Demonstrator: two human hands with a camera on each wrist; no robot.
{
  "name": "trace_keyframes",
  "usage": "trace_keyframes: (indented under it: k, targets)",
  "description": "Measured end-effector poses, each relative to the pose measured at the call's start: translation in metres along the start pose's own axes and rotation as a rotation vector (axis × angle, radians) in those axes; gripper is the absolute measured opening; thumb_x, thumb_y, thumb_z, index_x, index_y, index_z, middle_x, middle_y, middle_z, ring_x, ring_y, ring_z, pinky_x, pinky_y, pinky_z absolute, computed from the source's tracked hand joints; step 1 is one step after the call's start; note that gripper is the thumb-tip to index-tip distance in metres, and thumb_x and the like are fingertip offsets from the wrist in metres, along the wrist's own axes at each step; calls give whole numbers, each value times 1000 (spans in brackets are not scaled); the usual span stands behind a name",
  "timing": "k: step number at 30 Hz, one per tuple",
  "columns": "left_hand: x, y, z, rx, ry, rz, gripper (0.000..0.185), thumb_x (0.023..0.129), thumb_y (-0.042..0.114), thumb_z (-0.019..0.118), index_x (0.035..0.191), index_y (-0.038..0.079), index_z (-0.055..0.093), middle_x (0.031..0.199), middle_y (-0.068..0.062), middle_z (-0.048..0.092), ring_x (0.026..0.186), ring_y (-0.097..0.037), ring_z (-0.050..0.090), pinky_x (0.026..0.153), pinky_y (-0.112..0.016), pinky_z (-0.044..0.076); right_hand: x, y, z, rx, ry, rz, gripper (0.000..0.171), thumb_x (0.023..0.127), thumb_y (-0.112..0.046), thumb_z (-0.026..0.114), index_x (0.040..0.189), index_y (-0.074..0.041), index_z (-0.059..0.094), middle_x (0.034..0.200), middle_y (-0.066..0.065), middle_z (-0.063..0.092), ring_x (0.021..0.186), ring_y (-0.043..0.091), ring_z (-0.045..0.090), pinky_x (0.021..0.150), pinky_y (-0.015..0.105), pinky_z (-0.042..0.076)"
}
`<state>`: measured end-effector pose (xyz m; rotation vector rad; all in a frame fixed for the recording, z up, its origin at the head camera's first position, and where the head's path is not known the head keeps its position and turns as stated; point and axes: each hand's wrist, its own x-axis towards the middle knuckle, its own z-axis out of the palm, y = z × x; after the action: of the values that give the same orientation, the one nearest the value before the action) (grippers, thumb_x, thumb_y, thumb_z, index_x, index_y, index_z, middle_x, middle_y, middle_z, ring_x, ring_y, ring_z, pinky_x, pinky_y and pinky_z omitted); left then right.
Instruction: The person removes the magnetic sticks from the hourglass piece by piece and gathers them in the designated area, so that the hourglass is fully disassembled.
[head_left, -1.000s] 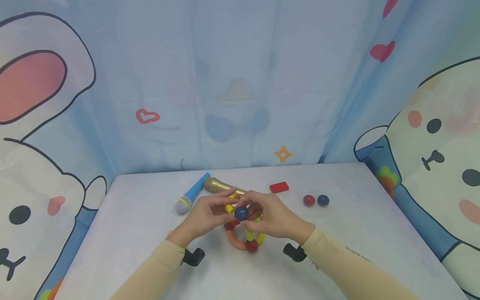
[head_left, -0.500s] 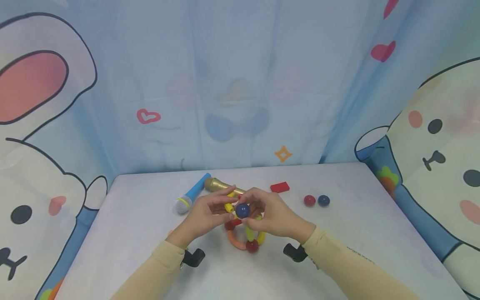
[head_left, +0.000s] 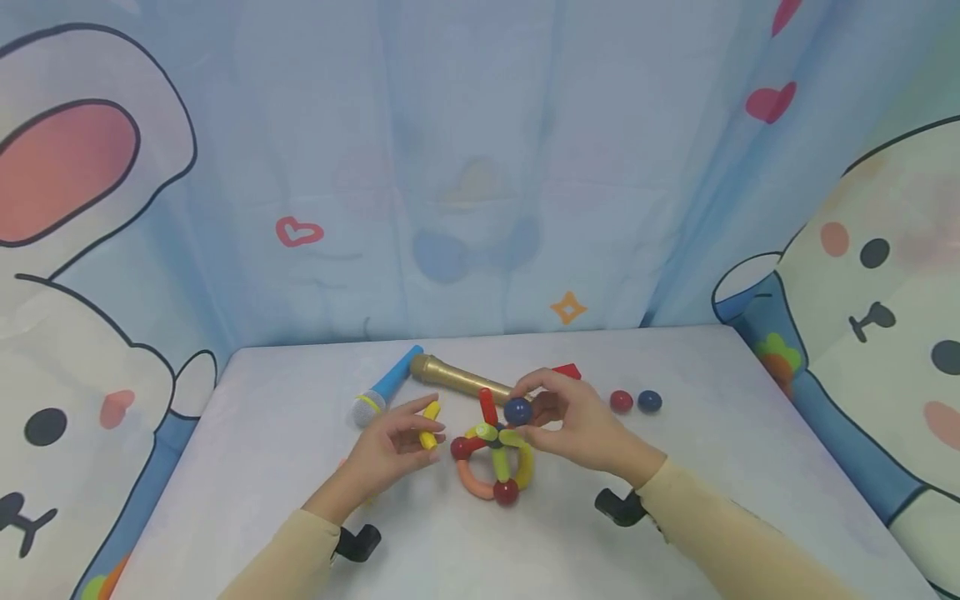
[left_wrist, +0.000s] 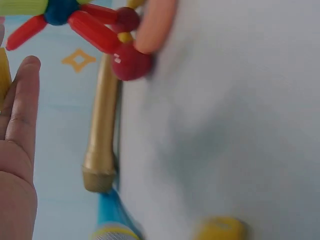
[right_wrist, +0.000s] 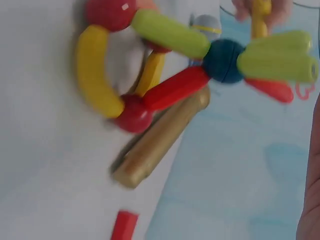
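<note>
Rod-and-ball toy (head_left: 491,462) stands mid-table, bare tabletop (head_left: 262,467) on both sides. Left hand (head_left: 390,446) pinches a yellow rod (head_left: 430,423) just left of it; right hand (head_left: 577,425) pinches a blue ball (head_left: 517,410) above it. Two microphones (head_left: 457,379) lie behind.

I note yellow stick (head_left: 429,423): short straight rod, pinched in left hand (head_left: 387,454), raised off table, tilted near upright, just left of toy structure (head_left: 491,462). I note dark blue ball (head_left: 517,410): glossy, held at fingertips of right hand (head_left: 581,425), just above structure's right side. Structure rests on table between hands: curved orange and yellow pieces form ring, red balls at joints, green and red sticks radiate from blue hub (wrist views blurred).
</note>
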<state>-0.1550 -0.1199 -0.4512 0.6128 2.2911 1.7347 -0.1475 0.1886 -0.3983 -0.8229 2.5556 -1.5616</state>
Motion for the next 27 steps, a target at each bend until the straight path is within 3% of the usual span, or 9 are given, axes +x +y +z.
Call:
trace_keyframes:
  k: [5, 8, 12, 15, 20, 22, 27]
  targets:
    - [-22, -20, -10, 126, 28, -60, 35, 81, 3, 81, 114, 14, 73, 149, 3, 48, 129, -23, 52, 100, -41, 48, -33, 36, -32, -128, 118, 133, 41, 83, -7, 81, 116, -21, 61, 109, -3, 66, 88, 16, 68, 77, 30, 58]
    - [-32, -30, -15, 179, 43, -94, 37, 79, 5, 83, 114, 14, 73, 146, 4, 52, 136, -25, 44, 108, -53, 38, -58, 65, -54, -184, 167, 237, 38, 85, -13, 81, 118, -15, 61, 113, 4, 65, 88, 18, 67, 75, 26, 57]
    - [-42, -41, -20, 192, 56, -96, 40, 76, 7, 85, 113, 15, 73, 144, 1, 54, 139, -31, 40, 113, -57, 26, -88, 104, -78, -257, 180, 432, 44, 86, -26, 80, 122, -10, 59, 120, 13, 62, 90, 23, 66, 74, 30, 58]
    - [-45, -49, -21, 213, 54, -79, 39, 76, 9, 86, 113, 17, 73, 144, 2, 54, 139, -30, 41, 113, -54, 27, -103, 128, -89, -325, 163, 534, 53, 85, -34, 79, 126, -8, 58, 122, 17, 60, 93, 26, 64, 75, 36, 58]
    - [-44, -57, -20, 298, 39, -42, 41, 76, 7, 85, 113, 20, 72, 145, 3, 52, 137, -27, 43, 113, -50, 30, -115, 150, -98, -400, 169, 558, 57, 85, -37, 79, 130, -7, 59, 122, 19, 62, 92, 26, 66, 75, 41, 58]
    - [-43, -58, -20, 380, 38, -30, 41, 75, 7, 86, 112, 20, 73, 144, 3, 54, 136, -27, 45, 114, -51, 28, -115, 152, -100, -417, 180, 559, 57, 85, -37, 79, 130, -7, 59, 121, 18, 62, 91, 25, 66, 74, 41, 57]
    - [-43, -58, -20, 558, 6, -75, 42, 74, 13, 87, 113, 22, 73, 143, 2, 55, 134, -27, 46, 116, -53, 19, -113, 149, -98, -433, 188, 552, 58, 85, -35, 79, 129, -3, 59, 115, 19, 63, 89, 27, 65, 73, 41, 57]
